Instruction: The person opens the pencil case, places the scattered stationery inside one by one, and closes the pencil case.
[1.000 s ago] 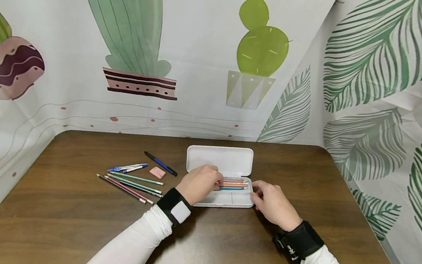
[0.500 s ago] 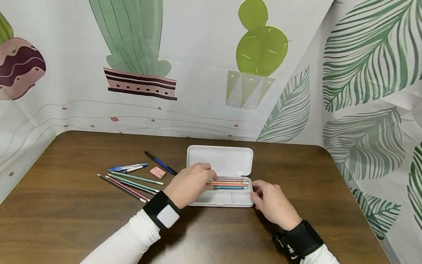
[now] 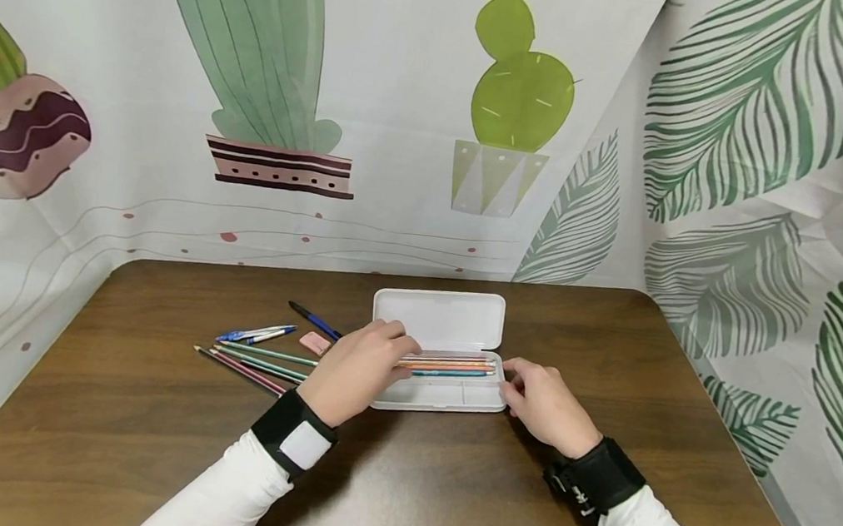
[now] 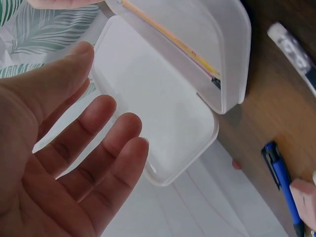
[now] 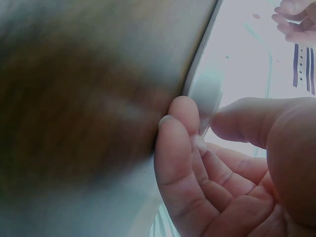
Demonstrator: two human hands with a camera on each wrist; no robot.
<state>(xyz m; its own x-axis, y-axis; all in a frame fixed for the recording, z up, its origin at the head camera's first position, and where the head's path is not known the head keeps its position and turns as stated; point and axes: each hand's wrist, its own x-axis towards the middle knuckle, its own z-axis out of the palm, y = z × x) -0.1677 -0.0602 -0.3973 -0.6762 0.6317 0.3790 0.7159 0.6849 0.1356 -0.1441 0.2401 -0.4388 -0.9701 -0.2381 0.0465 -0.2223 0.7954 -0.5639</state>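
Inside plastic case [image 3: 425, 393], slender pencils [image 3: 450, 367]

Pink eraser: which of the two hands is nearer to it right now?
Left. In the head view, the left hand is just to the right of the pink eraser; the right hand is farther off, at the right end of the white case.

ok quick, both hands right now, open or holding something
Left hand: open, holding nothing.
Right hand: closed, holding the case by its right edge.
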